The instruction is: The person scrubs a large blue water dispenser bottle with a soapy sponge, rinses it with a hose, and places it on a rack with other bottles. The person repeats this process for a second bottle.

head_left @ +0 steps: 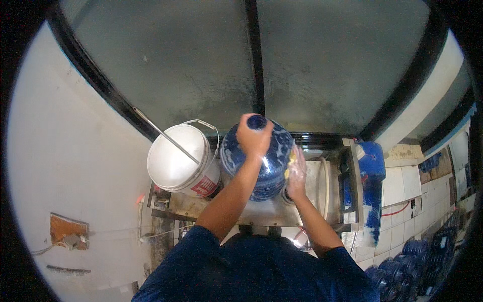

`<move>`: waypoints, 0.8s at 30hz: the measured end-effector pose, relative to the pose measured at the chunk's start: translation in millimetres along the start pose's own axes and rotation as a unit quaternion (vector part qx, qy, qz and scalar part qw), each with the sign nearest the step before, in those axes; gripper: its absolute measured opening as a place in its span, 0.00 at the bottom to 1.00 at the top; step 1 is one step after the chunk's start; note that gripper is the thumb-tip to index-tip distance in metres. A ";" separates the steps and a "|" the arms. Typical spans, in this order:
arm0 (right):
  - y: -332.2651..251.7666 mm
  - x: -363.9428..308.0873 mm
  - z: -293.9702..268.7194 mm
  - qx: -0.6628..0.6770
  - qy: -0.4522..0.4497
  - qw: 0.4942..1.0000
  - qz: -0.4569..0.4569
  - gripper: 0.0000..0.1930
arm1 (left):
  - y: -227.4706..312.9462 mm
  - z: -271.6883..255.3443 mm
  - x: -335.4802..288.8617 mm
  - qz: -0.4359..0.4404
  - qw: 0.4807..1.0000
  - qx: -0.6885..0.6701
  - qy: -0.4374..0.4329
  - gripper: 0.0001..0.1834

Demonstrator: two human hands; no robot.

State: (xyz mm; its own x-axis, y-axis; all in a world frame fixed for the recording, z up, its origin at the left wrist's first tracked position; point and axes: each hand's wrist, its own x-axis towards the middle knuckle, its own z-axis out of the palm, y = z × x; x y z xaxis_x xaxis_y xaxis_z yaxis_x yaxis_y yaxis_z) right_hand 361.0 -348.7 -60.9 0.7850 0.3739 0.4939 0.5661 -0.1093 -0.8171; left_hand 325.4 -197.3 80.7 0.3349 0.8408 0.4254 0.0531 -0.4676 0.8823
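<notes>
A large blue water jug (pixel 274 171) stands upright on a metal bench in front of me, with white suds streaked over its shoulder and side. My left hand (pixel 254 138) is wrapped around its neck, just below the dark round mouth. On the jug's right side, my right hand (pixel 298 173) presses a yellow sponge (pixel 291 159) against the wall. Foam coats that hand's fingers, and only a narrow strip of the sponge shows. Close by on the left is a white bucket (pixel 173 156) with a wire handle and a red label.
A metal rod (pixel 166 135) leans out of the bucket. The bench (pixel 241 214) has a raised frame on its right, beside a pale hose (pixel 326 186). Blue containers (pixel 371 161) stand beyond it, and several blue jugs (pixel 402 269) sit lower right. Dark-framed glass panels (pixel 322 60) rise behind.
</notes>
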 end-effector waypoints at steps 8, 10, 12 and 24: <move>102.4 113.8 -30.9 -0.183 -0.190 0.964 -0.025 0.24 | -9.5 -5.4 33.7 0.051 0.908 -0.232 -0.346 0.12; 45.2 90.3 -2.2 -0.095 -0.108 0.989 -0.022 0.23 | -33.9 -4.3 43.4 0.038 0.968 -0.150 -0.197 0.16; 1.8 42.0 5.7 0.028 -0.003 1.000 -0.005 0.23 | -23.9 8.3 29.9 -0.004 0.999 -0.053 0.009 0.18; 51.6 110.6 -15.1 -0.011 -0.123 0.989 0.085 0.21 | -10.8 3.6 41.5 0.032 0.908 -0.206 -0.364 0.11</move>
State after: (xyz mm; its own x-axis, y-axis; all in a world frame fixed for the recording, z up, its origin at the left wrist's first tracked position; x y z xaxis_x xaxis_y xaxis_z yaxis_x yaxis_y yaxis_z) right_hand 480.9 -327.0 -44.0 0.7854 0.5613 0.2610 0.4396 -0.2089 -0.8736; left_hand 342.1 -158.3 88.0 0.8659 0.3425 0.3645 -0.2940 -0.2410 0.9249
